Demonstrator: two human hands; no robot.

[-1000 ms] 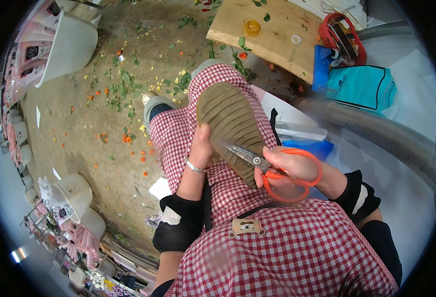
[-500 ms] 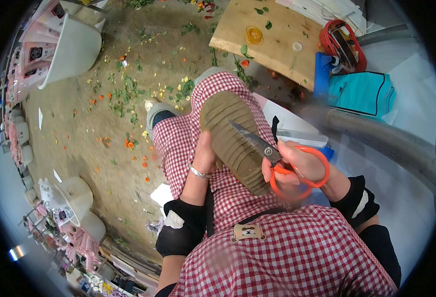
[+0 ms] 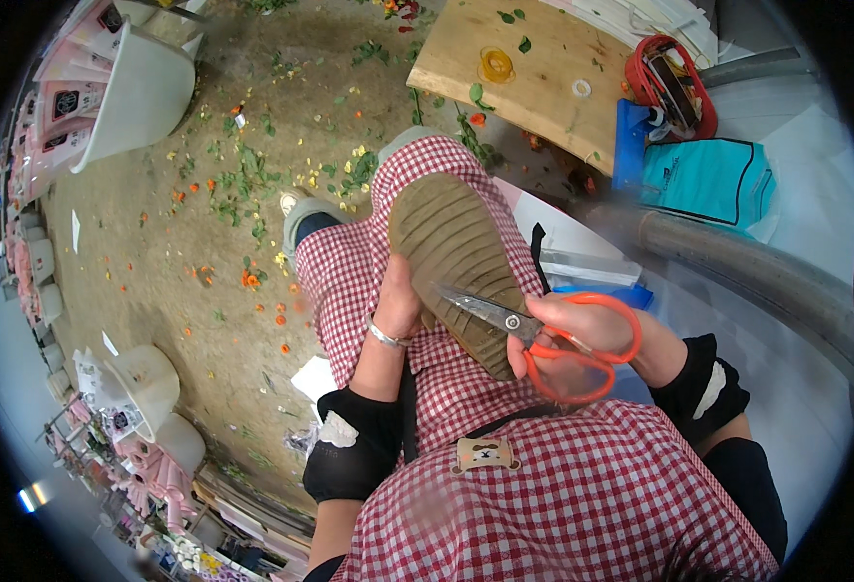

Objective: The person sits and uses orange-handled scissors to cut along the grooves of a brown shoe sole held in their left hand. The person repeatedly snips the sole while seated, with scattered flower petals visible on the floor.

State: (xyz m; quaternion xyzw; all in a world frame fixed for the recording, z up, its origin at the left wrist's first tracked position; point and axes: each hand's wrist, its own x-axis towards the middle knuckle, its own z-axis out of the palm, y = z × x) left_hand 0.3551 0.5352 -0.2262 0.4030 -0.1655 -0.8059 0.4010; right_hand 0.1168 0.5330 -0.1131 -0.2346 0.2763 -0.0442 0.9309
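Observation:
A brown shoe (image 3: 446, 228) lies sole up over my lap, its ridged underside facing me. My left hand (image 3: 400, 303) grips its left edge, thumb along the side and the other fingers hidden beneath. In my right hand (image 3: 582, 325) is a pair of scissors (image 3: 568, 361) with orange loop handles and dark metal blades. The blades look closed and point left across the lower half of the sole; whether the tip touches it I cannot tell. Under the shoe is my red-and-white checked apron (image 3: 524, 475).
Leaves and orange and yellow petals litter the floor (image 3: 155, 281). A wooden board (image 3: 543, 87) at the upper right bears a yellow ring of bands, beside a red basket (image 3: 674, 87) and a teal bag (image 3: 708, 184). White buckets (image 3: 150, 97) line the left. A metal pipe (image 3: 738, 252) runs on the right.
The scissors have swung flatter, their tip moving down and slightly left over the sole. My right hand has shifted a little with them. The left hand keeps its grip on the shoe.

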